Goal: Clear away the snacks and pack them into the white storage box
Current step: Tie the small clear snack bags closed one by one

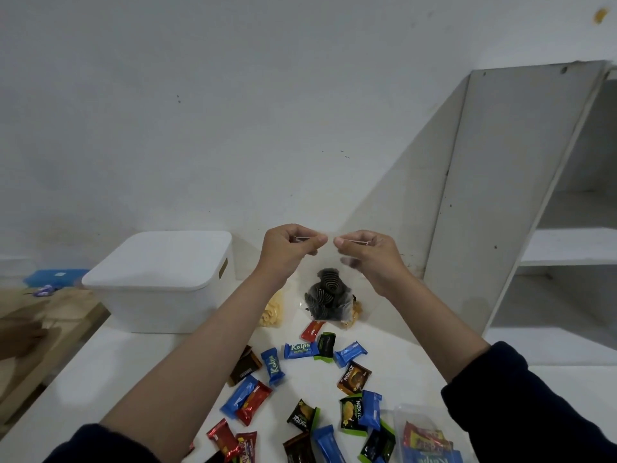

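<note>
My left hand [288, 250] and my right hand [365, 253] are raised above the white table [110, 372], each pinching one side of the top edge of a clear plastic bag [329, 295]. Dark ribbed round snacks sit in the bottom of that bag, which hangs down to the table. The white storage box [160, 282] stands at the left with its lid on. Several small wrapped snacks [300, 350] in blue, red, brown and green lie scattered on the table below my arms.
A bag of pale yellow crisps [272, 310] lies behind my left forearm. A clear bag holding more wrapped snacks [427, 439] is at the lower right. A white shelf unit [521, 195] stands at the right. A wooden surface [43, 315] lies to the left.
</note>
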`<control>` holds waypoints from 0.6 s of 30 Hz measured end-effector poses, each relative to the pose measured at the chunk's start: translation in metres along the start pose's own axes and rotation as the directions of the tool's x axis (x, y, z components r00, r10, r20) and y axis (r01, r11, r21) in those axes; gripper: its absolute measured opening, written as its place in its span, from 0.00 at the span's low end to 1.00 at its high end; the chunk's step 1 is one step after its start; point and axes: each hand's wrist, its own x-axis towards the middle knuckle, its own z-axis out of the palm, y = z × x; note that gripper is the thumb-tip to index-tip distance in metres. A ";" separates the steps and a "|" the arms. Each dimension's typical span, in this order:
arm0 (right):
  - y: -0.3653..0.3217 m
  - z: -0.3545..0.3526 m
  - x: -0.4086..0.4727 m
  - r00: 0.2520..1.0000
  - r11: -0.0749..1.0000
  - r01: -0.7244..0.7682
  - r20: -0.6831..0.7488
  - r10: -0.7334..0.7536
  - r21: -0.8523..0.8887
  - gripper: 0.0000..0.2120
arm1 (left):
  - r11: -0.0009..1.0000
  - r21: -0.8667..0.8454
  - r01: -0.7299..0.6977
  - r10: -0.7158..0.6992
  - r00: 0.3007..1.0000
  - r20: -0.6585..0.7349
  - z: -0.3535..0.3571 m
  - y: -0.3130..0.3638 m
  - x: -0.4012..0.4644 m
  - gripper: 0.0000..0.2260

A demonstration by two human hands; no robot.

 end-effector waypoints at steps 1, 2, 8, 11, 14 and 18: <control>-0.001 0.000 0.000 1.000 1.000 -0.003 -0.009 0.003 -0.003 0.05 | 1.000 0.010 0.005 -0.006 1.000 0.017 -0.001 0.000 0.001 0.04; -0.001 0.000 0.000 1.000 1.000 -0.003 -0.011 0.003 -0.008 0.06 | 1.000 0.026 0.004 -0.005 0.999 0.041 -0.004 -0.001 0.002 0.04; -0.004 0.002 -0.005 0.999 0.996 0.021 0.025 -0.019 -0.084 0.06 | 0.986 0.151 -0.070 0.041 0.982 0.184 -0.023 0.004 0.014 0.01; -0.008 0.005 -0.011 0.997 0.986 0.059 0.062 -0.050 -0.153 0.02 | 0.987 0.142 -0.076 0.053 0.986 0.159 -0.030 0.006 0.018 0.02; -0.010 0.002 -0.016 0.988 0.970 0.099 0.139 -0.069 -0.222 0.07 | 0.994 0.098 -0.048 0.036 0.992 0.118 -0.039 0.005 0.020 0.05; -0.007 -0.002 -0.016 0.989 0.967 0.146 0.066 -0.135 -0.211 0.08 | 1.000 0.008 0.008 -0.009 0.986 0.168 -0.042 0.001 0.016 0.06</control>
